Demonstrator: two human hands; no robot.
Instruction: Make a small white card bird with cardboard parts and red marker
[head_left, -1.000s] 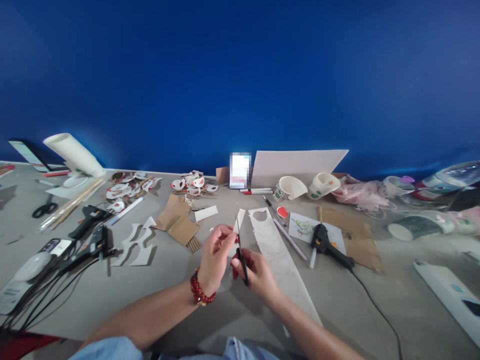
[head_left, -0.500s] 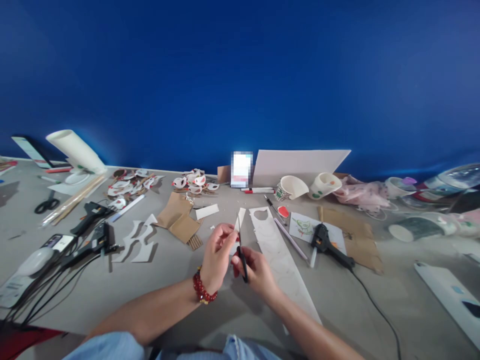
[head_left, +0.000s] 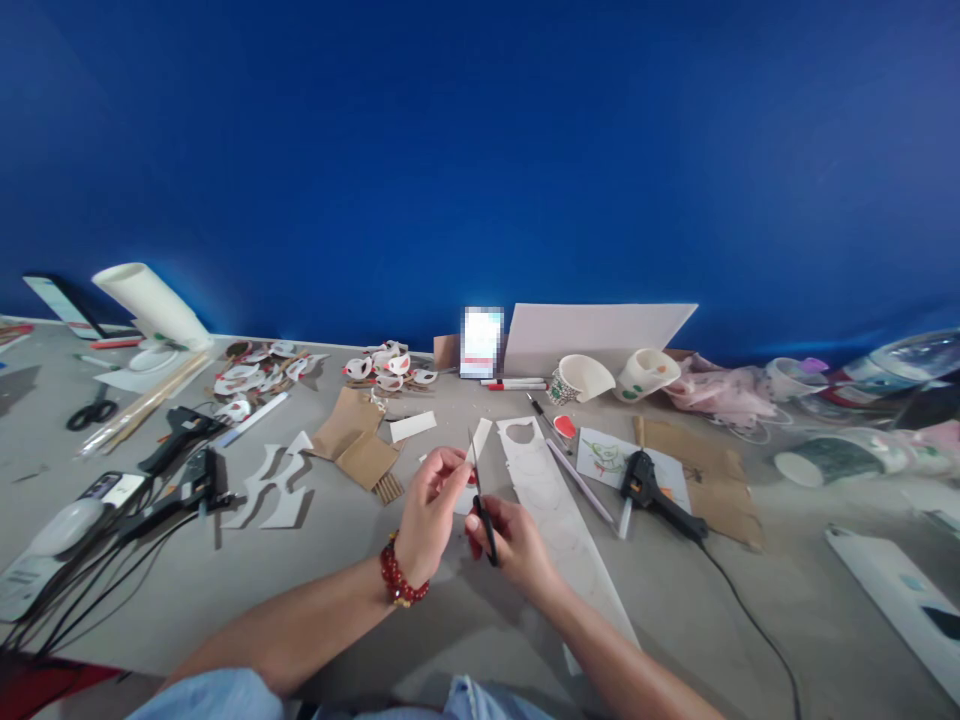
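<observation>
The grey surface is spanning the foreground; a long white sheet (one hole cut near its far end) is lying just to the right. The right hand is wrapping its grip around black-handled scissors; the left hand is pinching a narrow white piece alongside them. Trimming seems under way; the next snip is likely calling for a steady pinch, clear of the cutting line.

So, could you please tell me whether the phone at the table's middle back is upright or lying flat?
The phone is upright: its lit screen faces the camera above the tabletop. What props it is hidden.
</observation>
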